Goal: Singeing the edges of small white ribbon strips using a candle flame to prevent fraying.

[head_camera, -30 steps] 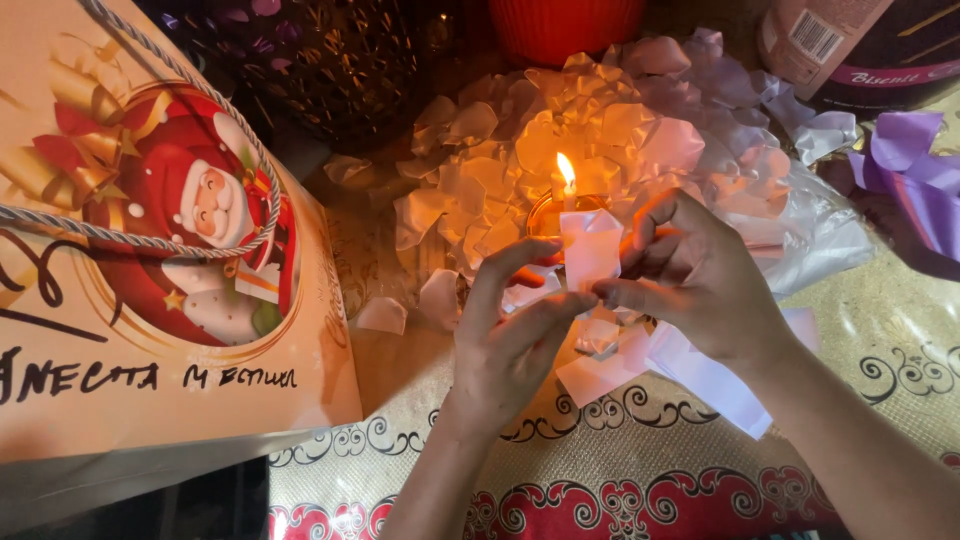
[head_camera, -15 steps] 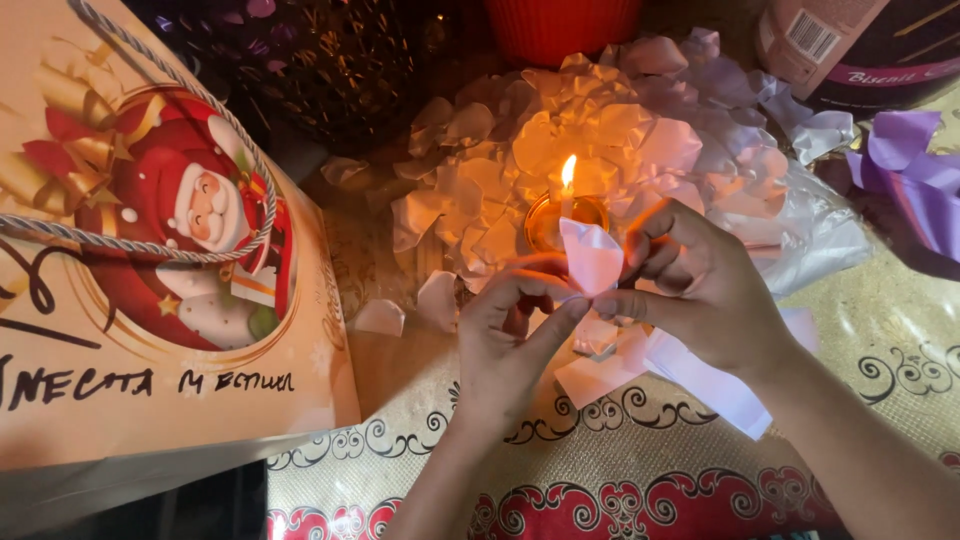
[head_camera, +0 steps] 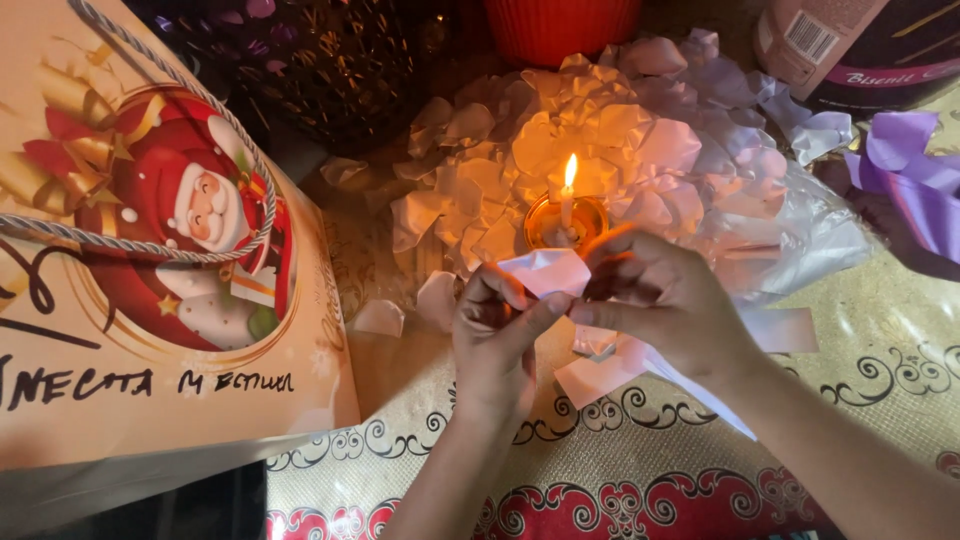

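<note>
Gift bag [head_camera: 150, 260]: a big paper bag with a picture and a rope handle, leaning at the left side of the table
Tablecloth [head_camera: 620, 490]: shiny gold cloth with dark curls and a red border, under everything
Petal pile [head_camera: 600, 150]: lots of pale cloth petals heaped in a round bunch past the hands, on a clear plastic sheet
Purple ribbon [head_camera: 915, 170]: lies at the right edge, well away from the hands
Right hand [head_camera: 660, 305]: fingers closed, pinching one side of the white petal
Left hand [head_camera: 497, 335]: thumb and fingers closed on the other side of the same petal
Candle [head_camera: 566, 215]: small and lit, in a little gold cup, just behind the hands
White petal [head_camera: 548, 270]: held up between both hands, close to the flame, above the table
</note>
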